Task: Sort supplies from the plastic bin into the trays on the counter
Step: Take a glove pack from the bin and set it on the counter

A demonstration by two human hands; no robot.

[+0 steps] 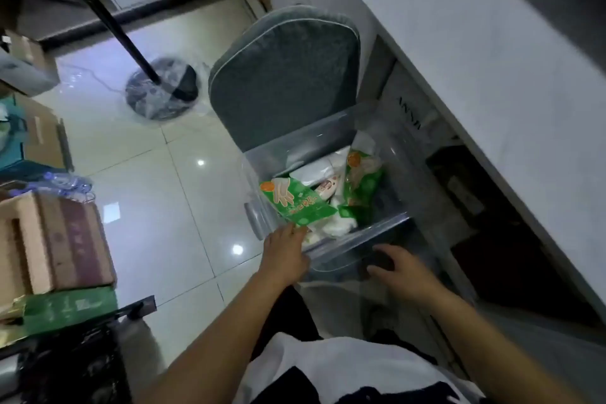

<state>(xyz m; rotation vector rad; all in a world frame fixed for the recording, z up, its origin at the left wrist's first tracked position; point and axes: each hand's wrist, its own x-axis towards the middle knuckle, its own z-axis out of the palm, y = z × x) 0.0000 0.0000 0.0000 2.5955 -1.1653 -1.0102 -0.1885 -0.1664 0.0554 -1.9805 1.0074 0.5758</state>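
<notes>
Bin: your clear plastic bin (331,259) sits on the grey chair (285,82), beside the counter (485,75).
Left hand (285,252): fingers pinch the green glove packet (295,202) at the bin's near-left corner.
Right hand (398,269): fingers spread loosely against the bin's near wall.
Writing: packet print blurred; glove drawing only.

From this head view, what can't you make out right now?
- Trays: none in view; the white counter runs off the right edge.
- Clear plastic bin: lower contents buried under the green glove packet.
- Packet print: blurred.
- Left hand fingertips: hidden by that packet, so grip unclear.
</notes>
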